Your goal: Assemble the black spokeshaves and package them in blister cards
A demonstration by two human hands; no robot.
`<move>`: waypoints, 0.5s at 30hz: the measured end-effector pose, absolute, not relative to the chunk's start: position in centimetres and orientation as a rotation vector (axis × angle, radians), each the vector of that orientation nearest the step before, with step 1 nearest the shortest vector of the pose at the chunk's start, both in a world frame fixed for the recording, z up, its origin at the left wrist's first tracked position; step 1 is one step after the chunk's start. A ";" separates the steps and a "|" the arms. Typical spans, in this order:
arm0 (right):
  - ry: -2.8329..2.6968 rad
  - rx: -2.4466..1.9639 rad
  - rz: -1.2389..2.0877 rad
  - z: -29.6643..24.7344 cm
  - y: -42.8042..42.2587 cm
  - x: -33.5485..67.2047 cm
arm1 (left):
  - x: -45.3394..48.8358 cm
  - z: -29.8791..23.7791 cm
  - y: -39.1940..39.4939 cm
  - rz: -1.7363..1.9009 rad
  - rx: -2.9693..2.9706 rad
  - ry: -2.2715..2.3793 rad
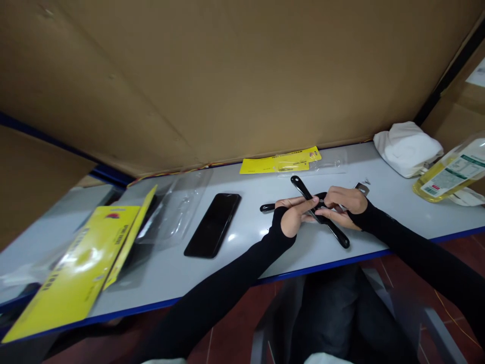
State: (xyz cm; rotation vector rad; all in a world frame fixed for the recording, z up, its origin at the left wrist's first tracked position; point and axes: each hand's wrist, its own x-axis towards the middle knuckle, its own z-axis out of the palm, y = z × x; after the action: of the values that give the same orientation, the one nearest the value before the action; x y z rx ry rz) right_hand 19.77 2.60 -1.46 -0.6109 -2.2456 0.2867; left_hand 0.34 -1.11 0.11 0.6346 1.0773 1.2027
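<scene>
My left hand is closed around a black tool with crossed, glossy handles, near where they meet. One handle has a hole at its upper end and lies diagonally between my hands; another black end sticks out to the left of my left hand. Bent at the fingers, my right hand grips the same tool from the right, close to the crossing. Beyond my right hand shows a small metal plate-like piece; whether it belongs to the tool I cannot tell. My fingers hide the tool's middle.
A black phone lies left of my hands. Yellow cards and clear plastic packaging are at the left; another yellow card lies by the cardboard wall. White cloth and a yellow-liquid bottle stand right.
</scene>
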 end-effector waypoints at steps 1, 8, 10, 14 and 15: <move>-2.250 -0.603 0.246 -1.5 2.6 19.8 | 0.4 0.3 -1.2 1.210 0.642 1.075; -2.184 -0.745 0.075 -1.7 2.1 19.0 | 0.7 0.1 -1.4 1.307 0.686 1.093; -2.152 -0.779 0.055 -1.7 2.0 18.5 | 1.0 -0.3 -1.4 1.346 0.696 1.103; -1.999 -0.866 -0.057 -1.7 1.6 17.2 | 1.3 -0.5 -1.4 1.443 0.690 1.147; -1.968 -0.877 -0.099 -1.6 1.6 16.9 | 1.3 -0.5 -1.5 1.455 0.694 1.159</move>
State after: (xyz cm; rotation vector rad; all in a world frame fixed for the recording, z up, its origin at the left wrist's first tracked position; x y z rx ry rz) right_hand 16.87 1.55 -1.64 -0.8771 -1.9680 -0.0994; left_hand 1.31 -1.46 -0.45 0.6936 1.1586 1.4552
